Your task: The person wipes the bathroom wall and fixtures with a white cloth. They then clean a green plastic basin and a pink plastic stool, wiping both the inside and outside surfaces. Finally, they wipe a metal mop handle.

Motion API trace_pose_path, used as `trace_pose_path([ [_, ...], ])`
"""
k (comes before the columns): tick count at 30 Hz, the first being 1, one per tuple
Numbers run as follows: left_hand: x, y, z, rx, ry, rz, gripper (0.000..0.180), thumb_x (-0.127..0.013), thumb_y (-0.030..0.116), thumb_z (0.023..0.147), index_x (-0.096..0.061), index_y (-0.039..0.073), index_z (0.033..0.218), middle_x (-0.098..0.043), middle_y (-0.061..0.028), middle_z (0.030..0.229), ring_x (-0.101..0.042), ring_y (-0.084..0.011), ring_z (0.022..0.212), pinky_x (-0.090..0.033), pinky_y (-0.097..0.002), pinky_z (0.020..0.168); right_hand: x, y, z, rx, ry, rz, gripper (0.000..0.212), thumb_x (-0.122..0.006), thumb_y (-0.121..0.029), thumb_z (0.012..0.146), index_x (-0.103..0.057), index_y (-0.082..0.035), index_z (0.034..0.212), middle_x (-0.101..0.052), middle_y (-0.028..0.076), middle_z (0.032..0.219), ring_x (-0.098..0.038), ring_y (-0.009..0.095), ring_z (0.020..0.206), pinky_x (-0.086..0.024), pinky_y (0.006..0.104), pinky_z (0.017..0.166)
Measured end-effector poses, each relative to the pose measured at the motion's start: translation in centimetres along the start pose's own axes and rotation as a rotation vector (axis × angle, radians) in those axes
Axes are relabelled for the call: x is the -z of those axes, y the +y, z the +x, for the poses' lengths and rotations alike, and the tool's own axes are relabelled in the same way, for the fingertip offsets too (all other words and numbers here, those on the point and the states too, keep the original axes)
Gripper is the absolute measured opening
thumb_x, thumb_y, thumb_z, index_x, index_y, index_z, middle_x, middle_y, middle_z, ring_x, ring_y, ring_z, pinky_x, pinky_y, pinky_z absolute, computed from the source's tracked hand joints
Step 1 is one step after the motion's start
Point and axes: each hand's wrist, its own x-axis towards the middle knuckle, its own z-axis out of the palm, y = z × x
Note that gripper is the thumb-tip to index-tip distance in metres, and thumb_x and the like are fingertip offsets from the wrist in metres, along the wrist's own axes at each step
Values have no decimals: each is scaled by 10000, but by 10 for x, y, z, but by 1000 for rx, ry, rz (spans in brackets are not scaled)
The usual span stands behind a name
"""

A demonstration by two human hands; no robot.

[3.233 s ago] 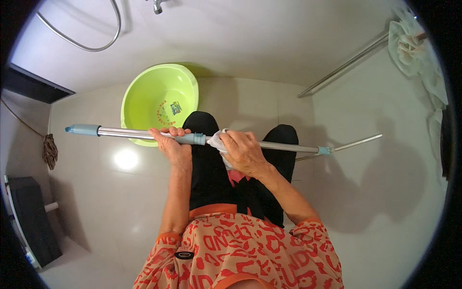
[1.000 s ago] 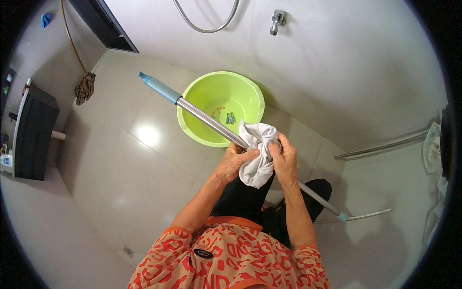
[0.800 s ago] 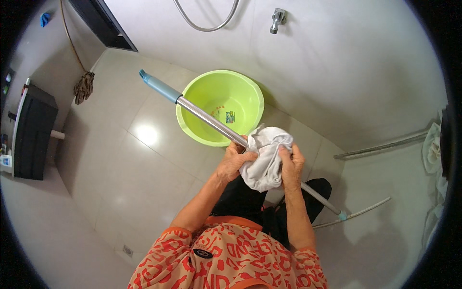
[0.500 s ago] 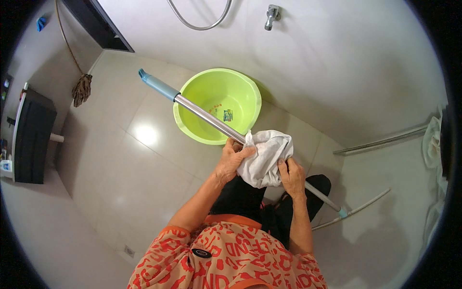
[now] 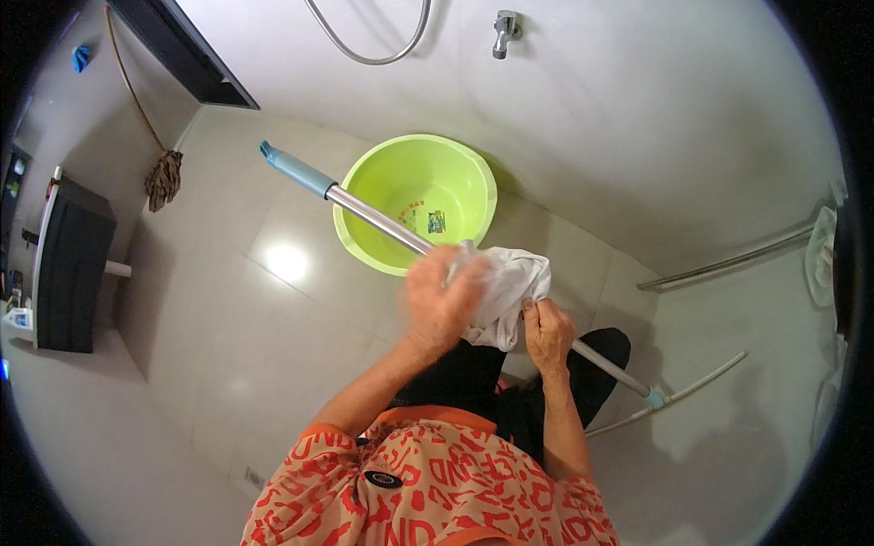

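A squeegee pole (image 5: pixel 375 217) slants across in front of me, its grey-blue handle end (image 5: pixel 296 167) pointing far left over the rim of a lime-green basin (image 5: pixel 462 177). Its long thin blade (image 5: pixel 706 376) lies at the lower right. Around the middle of the shaft is a bunched white cloth (image 5: pixel 519 280). My right hand (image 5: pixel 549 337) pinches the cloth's right side between thumb and fingers. At the cloth's left side, over the shaft, my left hand (image 5: pixel 439 305) is smeared by motion, so its grip is unclear.
A string mop (image 5: pixel 164 180) hangs at the far left, above a black cabinet (image 5: pixel 75 264). On the far wall are a chrome tap (image 5: pixel 505 35) and a looped shower hose (image 5: pixel 369 58). A metal rail (image 5: pixel 728 266) runs along the right.
My left hand, earlier holding the cloth's edge by the shaft, has lifted and moved quickly over the cloth's left side. My right hand keeps its pinch. The view has shifted slightly.
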Motion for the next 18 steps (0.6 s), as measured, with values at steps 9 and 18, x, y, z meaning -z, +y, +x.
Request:
trace_pose_path([
  [9,-23,-24,13,-447,-324,8,612,-684,544,694,-545,223,1196,-532,-27,1081,-518,-192,990,-354,-444,915,10,-1,0,77,-112,83,226,-570,-204,860,-519,-13,750,-534,145,673,-546,340,623,-421,430,590],
  [18,0,-98,32,-592,-385,184,698,-769,368,622,-456,279,1239,-521,11,1119,-509,-175,1072,-391,-416,902,6,2,-3,116,-76,139,248,-565,-239,873,-629,-20,971,-644,130,809,-620,302,720,-465,390,654],
])
